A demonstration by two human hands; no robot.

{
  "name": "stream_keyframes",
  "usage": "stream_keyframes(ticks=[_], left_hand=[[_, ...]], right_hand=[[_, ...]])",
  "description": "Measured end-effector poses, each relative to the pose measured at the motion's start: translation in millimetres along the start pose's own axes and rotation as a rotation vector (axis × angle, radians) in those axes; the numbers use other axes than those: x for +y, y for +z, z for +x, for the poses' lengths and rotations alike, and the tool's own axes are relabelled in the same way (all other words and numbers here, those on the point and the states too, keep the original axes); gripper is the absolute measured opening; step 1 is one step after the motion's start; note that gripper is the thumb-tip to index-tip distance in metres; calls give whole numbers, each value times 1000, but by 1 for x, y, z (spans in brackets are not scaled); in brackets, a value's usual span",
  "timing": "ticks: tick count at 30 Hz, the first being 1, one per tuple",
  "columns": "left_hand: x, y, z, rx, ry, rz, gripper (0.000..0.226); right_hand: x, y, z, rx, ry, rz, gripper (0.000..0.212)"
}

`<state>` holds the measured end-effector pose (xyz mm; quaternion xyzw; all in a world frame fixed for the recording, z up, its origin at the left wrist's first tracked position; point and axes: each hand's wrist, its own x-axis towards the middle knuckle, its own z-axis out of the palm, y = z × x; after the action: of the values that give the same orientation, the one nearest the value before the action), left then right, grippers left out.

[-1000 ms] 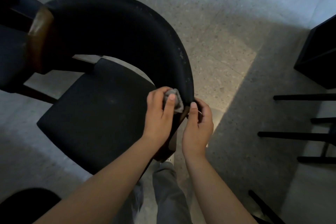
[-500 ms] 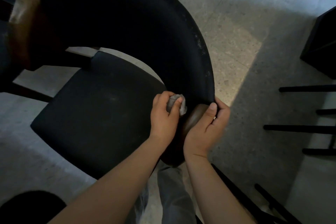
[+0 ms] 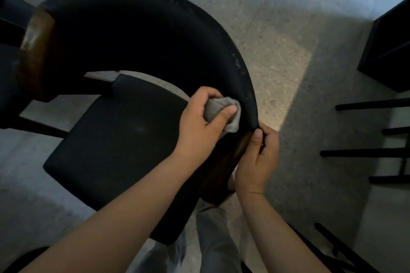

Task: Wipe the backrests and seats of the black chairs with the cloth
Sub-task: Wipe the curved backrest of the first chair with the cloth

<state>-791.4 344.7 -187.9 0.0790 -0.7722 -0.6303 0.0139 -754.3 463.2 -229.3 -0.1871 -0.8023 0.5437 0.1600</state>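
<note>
Speckled stone floor lies under everything, lit in a pale patch just beyond the chair. The backrest is one long black arc, capped with wood at each end. The near cap is by the person's body and the far cap is away to the left.

The left hand has the grey cloth bunched in its grip, fingers and thumb curled round it, pressing it to the inner face of the backrest close to the near end. The right hand closes its grip on that end, thumb on the wood where the padding stops; it holds no cloth and looks to be steadying the chair.

From the cloth, nearly the whole arc runs away and leftward. A wipe would therefore follow the curve, and the left hand is the one placed for it. Pale flecks show along the top edge above the cloth. The padding's end edge sits just right of the cloth, so there is little room that way.

Inside the curve the way is open, with the seat below and left of the cloth, bare and within the same hand's reach. At the far cap another dark chair stands close — likely the tight spot. Black legs and a dark cabinet stand well apart on the right.
</note>
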Motion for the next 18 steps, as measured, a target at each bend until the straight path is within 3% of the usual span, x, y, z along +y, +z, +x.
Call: stream_keyframes(ticks=[5, 10, 16, 18], left_hand=[[17, 23, -3, -93, 87, 126, 20], [12, 46, -1, 31, 160, 377, 20], [4, 34, 13, 306, -188, 214, 15], [-3, 19, 14, 333, -220, 224, 16]], right_hand=[[-3, -29, 6, -128, 156, 139, 27], [-11, -41, 3, -83, 257, 176, 32], [-15, -42, 15, -69, 283, 183, 34], [-18, -37, 20, -67, 279, 207, 35]])
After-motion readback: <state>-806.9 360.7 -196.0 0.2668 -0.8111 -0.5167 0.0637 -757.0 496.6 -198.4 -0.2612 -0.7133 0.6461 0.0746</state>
